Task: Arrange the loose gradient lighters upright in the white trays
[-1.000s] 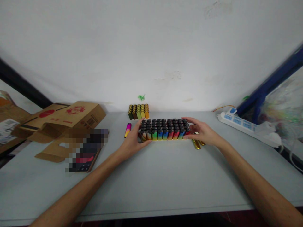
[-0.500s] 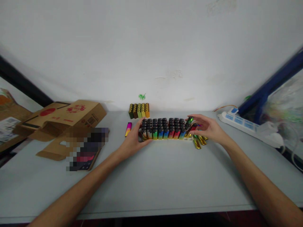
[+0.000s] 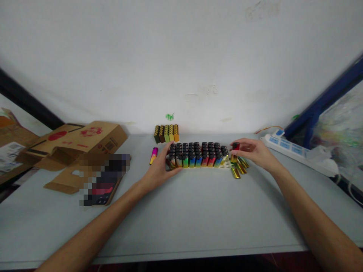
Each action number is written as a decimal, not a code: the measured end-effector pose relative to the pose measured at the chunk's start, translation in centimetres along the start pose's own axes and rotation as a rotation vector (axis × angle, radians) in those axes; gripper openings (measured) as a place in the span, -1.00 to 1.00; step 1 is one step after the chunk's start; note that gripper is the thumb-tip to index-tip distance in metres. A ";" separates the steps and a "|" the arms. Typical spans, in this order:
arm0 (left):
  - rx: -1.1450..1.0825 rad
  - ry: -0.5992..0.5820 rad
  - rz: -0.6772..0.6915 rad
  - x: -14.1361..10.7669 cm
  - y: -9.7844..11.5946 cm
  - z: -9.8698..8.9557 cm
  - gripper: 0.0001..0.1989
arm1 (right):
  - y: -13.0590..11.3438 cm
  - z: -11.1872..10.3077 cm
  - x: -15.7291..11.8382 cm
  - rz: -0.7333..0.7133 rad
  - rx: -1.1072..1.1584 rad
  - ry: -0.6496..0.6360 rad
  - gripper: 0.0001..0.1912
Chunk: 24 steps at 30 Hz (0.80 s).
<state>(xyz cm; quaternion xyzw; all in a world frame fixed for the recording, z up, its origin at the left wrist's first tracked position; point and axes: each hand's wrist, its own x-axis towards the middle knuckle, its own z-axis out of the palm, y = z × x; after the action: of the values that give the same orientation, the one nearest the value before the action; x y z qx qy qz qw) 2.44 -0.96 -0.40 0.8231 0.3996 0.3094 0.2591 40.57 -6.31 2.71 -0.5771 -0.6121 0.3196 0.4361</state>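
Note:
Rows of upright lighters [image 3: 195, 161] with black tops and coloured bodies stand in a white tray [image 3: 226, 165], whose bare slots show at the right end. My left hand [image 3: 157, 163] is closed round the tray's left end, thumb in front and fingers behind. Just off the right end, my right hand [image 3: 252, 152] pinches a red and gold lighter [image 3: 235, 152] between thumb and fingers. Below that hand, several shiny gold-green lighters [image 3: 236, 170] lie on the table, partly overlapped. A purple and yellow lighter [image 3: 153, 155] lies by itself to the left of my left hand.
Behind the tray stands a block of gold-topped lighters [image 3: 166, 133] near the wall. Open cardboard boxes [image 3: 106, 132] and a partly pixelated phone [image 3: 106, 185] are at the left. A white power strip [image 3: 300, 151] lies at the right, beside a blue post [image 3: 326, 96].
My right hand has shifted slightly right, away from the tray's end, and turned its red lighter more upright. The green lighter at its fingertips no longer shows there. My left hand stays put.

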 end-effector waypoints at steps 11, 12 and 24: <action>0.008 0.011 0.016 -0.1 -0.2 0.2 -0.03 | 0.7 -1.5 -0.4 0.030 -0.352 -0.188 -0.32; 0.007 0.010 0.022 -0.1 -0.2 0.2 -0.03 | 0.8 -1.5 -0.3 0.024 -0.392 -0.184 -0.32; 0.023 0.015 0.012 -0.1 -0.2 0.3 -0.01 | 1.0 -1.1 0.0 -0.127 -0.496 -0.127 -0.50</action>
<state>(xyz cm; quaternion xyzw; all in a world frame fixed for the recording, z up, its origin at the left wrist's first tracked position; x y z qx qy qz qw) 2.50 -1.02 -0.74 0.8260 0.4001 0.3126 0.2447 42.02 -6.29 2.28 -0.6058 -0.7326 0.1674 0.2613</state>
